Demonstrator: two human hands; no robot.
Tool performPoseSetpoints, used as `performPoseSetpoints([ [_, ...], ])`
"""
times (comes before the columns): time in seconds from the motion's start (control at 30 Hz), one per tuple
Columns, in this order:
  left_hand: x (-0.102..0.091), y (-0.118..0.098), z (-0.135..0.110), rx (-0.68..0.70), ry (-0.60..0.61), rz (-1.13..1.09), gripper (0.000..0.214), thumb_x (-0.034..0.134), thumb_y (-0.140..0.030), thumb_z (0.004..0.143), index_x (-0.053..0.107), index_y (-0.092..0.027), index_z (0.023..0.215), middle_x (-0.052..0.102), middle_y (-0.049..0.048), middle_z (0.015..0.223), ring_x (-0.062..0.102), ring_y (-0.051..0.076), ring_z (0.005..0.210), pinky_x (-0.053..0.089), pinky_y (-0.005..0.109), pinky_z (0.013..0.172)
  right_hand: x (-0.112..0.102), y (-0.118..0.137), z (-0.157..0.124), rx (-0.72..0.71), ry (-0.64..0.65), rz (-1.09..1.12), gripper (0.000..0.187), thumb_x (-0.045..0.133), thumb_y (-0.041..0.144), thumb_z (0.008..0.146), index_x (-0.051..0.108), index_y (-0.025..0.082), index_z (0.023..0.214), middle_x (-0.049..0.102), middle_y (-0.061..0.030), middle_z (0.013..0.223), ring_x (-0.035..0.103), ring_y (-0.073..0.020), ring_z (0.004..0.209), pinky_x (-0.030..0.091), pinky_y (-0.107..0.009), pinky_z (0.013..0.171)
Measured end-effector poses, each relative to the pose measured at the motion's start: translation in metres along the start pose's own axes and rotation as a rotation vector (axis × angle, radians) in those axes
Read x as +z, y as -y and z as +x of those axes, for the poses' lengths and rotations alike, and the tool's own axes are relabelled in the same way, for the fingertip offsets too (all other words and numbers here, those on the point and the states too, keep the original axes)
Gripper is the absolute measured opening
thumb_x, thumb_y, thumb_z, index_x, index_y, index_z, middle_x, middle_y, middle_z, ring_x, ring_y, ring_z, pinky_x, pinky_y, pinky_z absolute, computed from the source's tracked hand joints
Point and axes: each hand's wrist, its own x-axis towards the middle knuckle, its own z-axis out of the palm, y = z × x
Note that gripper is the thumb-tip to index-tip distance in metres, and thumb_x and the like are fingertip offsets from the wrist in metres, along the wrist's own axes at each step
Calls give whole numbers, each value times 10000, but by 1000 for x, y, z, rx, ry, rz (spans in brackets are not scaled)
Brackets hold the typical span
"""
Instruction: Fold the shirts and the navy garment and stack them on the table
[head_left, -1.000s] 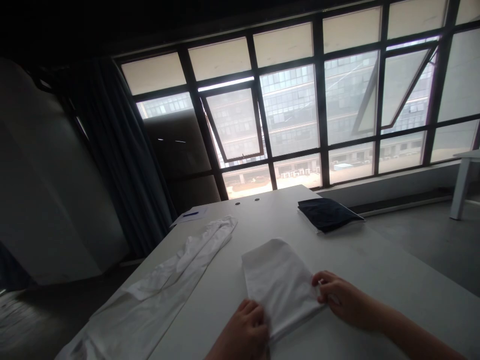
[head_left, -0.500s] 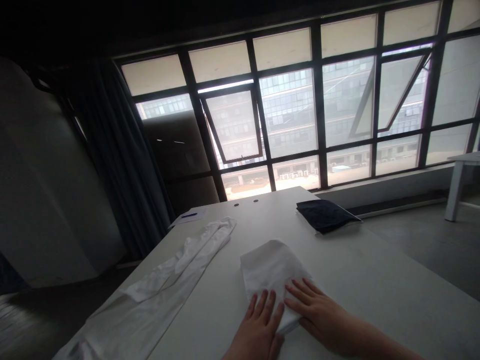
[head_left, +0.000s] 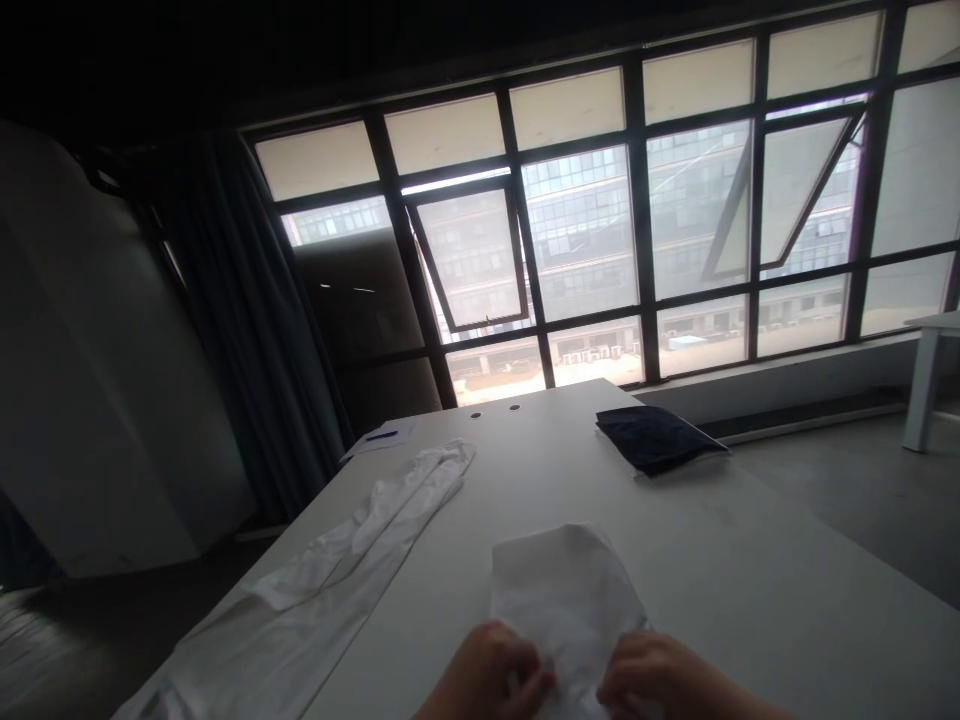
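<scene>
A folded white cloth lies on the white table in front of me, its far edge flat on the tabletop. My left hand has its fingers curled in on the cloth's near left side. On the near right side, my right hand is closed in the same way, fingers bent onto the fabric. The cloth's near end runs out of the picture between both hands.
A long crumpled white garment stretches along the table's left side. Dark folded fabric rests near the right edge. A pen on paper lies at the far left. Windows stand behind, and another white table is at the right.
Both hands went from lying flat on the white cloth to curled fingers gripping its near sides. The cloth has shifted toward me.
</scene>
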Motion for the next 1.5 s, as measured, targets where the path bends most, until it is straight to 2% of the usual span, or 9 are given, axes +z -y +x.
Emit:
performPoseSetpoints([
  [0.1, -26, 17, 13, -284, -286, -133, 355, 531, -502, 954, 718, -224, 835, 727, 45, 825, 645, 197, 760, 469, 292, 710, -19, -13, 8, 88, -194, 69, 200, 503, 321, 976, 694, 265, 959, 712, -70, 949, 668, -203, 918, 534, -308, 842],
  [0.2, -39, 51, 35, -434, -420, -337, 432, 566, -567, 880, 711, -200, 1054, 734, 85, 978, 661, 245, 895, 493, 334, 782, -36, -49, 28, 318, -420, 94, 264, 485, 418, 962, 674, 234, 983, 692, -92, 983, 642, -223, 868, 535, -348, 776],
  [0.33, -33, 84, 63, -466, -391, -446, 641, 500, -665, 862, 676, -148, 1196, 725, 127, 1142, 660, 265, 1056, 500, 353, 905, -40, -102, 63, 531, -420, 171, 426, 455, 535, 904, 701, 194, 969, 733, -90, 982, 654, -246, 872, 519, -361, 776],
  [0.53, -7, 95, 78, -467, -315, -457, 635, 471, -768, 860, 670, -166, 832, 651, 20, 765, 588, 197, 758, 441, 289, 693, -23, -135, 86, 580, -313, 84, 426, 461, 528, 882, 607, 202, 650, 655, -35, 688, 560, -196, 699, 403, -312, 663],
  [0.7, 0, 103, 80, -499, -336, -417, 602, 477, -809, 823, 523, -218, 721, 500, -43, 670, 464, 152, 668, 360, 260, 613, -20, -144, 83, 567, -283, 13, 424, 460, 539, 887, 646, 203, 708, 667, -44, 781, 562, -197, 762, 396, -309, 720],
  [0.87, 7, 99, 85, -525, -405, -335, 437, 387, -648, 931, 431, -248, 761, 465, -52, 688, 482, 154, 698, 380, 250, 655, -17, -150, 81, 599, -294, -57, 412, 501, 535, 868, 670, 204, 690, 658, -62, 819, 563, -216, 815, 400, -326, 779],
  [1.13, 5, 88, 82, -567, -363, -63, 161, 465, -369, 996, 464, -257, 881, 593, -27, 741, 584, 176, 709, 330, 259, 658, -17, -144, 83, 591, -318, -11, 372, 564, 539, 838, 694, 203, 748, 685, -74, 860, 583, -221, 817, 426, -332, 784],
  [1.33, 7, 81, 83, -581, -293, 83, 120, 449, -345, 1037, 497, -252, 978, 681, 14, 824, 666, 203, 795, 325, 263, 667, -25, -128, 82, 499, -256, 86, 441, 375, 538, 957, 640, 198, 864, 692, -37, 834, 603, -201, 805, 453, -289, 703],
  [1.5, 6, 79, 80, -598, -241, 158, 154, 426, -379, 1057, 512, -260, 1015, 728, 12, 876, 699, 197, 838, 341, 256, 660, -24, -132, 83, 547, -196, -36, 317, 486, 449, 907, 633, 204, 771, 661, -23, 730, 573, -190, 723, 410, -311, 739],
])
